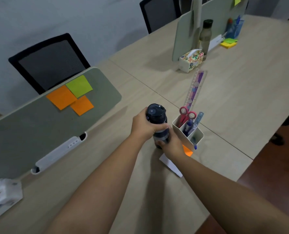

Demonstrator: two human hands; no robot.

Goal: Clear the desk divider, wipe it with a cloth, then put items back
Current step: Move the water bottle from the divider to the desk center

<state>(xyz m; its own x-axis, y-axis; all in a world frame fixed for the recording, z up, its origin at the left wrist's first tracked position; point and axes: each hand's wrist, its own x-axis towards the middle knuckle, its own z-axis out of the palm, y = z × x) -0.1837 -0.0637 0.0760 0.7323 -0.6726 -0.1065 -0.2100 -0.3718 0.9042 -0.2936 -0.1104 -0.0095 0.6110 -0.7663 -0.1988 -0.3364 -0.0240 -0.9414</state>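
Observation:
A dark water bottle (pixel 157 115) stands upright on the wooden desk (pixel 233 92), right of the grey-green desk divider (pixel 30 125). My left hand (pixel 143 125) grips the bottle just under its cap. My right hand (pixel 171 145) grips its lower body. Two orange sticky notes (pixel 61 97) and a green sticky note (pixel 79 86) stick to the divider's face. A white slotted tray (pixel 59 152) is fixed along the divider's base. A white pen holder (pixel 188 130) with red scissors (pixel 186 114), pens and a ruler stands just right of the bottle.
An orange note (pixel 187 152) and white paper (pixel 171 166) lie under my right wrist. A floral tissue box (pixel 190 61) and a second bottle (pixel 205 37) sit by a far divider (pixel 184 34). Another white box (pixel 2 196) stands at the near left. Two black chairs stand behind the desk.

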